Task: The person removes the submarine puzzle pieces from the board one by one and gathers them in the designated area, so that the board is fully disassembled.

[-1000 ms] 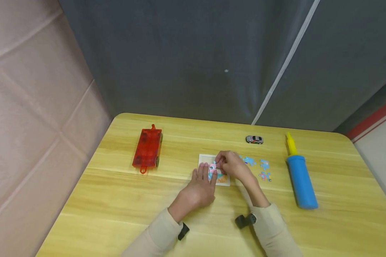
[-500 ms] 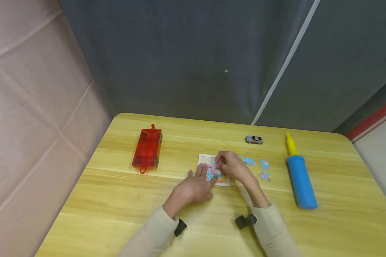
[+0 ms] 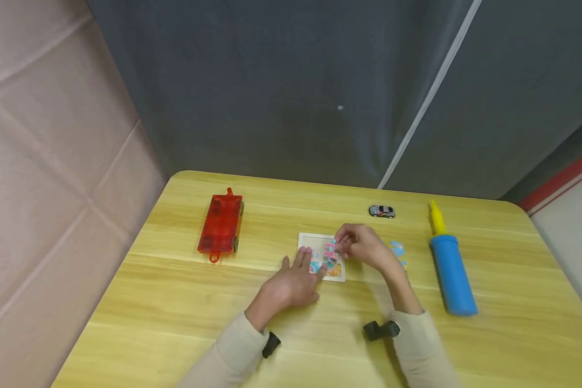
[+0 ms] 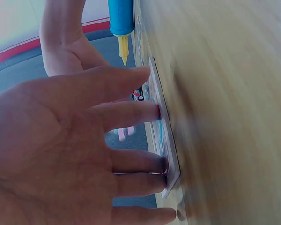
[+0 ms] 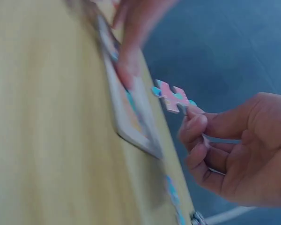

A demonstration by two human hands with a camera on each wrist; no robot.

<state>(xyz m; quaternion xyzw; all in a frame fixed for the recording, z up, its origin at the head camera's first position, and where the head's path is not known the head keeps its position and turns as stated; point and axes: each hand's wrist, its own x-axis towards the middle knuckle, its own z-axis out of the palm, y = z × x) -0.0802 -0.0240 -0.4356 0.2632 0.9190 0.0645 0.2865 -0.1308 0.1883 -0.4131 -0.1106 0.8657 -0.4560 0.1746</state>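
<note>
A small square jigsaw tray (image 3: 315, 240) lies on the table, with fitted pieces along its near side. My left hand (image 3: 295, 284) reaches over its near edge; the straight fingers (image 4: 136, 160) rest on the pieces inside. Between thumb and fingertips, my right hand (image 3: 370, 251) pinches a pink jigsaw piece (image 5: 171, 96) with blue knobs. That piece is held above the tray, clear of it in the right wrist view. Beside the right wrist lie loose blue jigsaw pieces (image 3: 397, 248), partly covered by the hand and forearm.
A toy car (image 3: 382, 211) sits toward the back of the table. To the right lies a blue hand pump (image 3: 453, 275) with a yellow nozzle. A red transparent wheeled toy (image 3: 221, 223) is on the left. A dark curtain (image 3: 281, 97) hangs behind the table.
My right hand has lifted the pink jigsaw piece off the tray and shifted right, now covering some loose pieces. The left hand has drawn back slightly, its fingers spreading.
</note>
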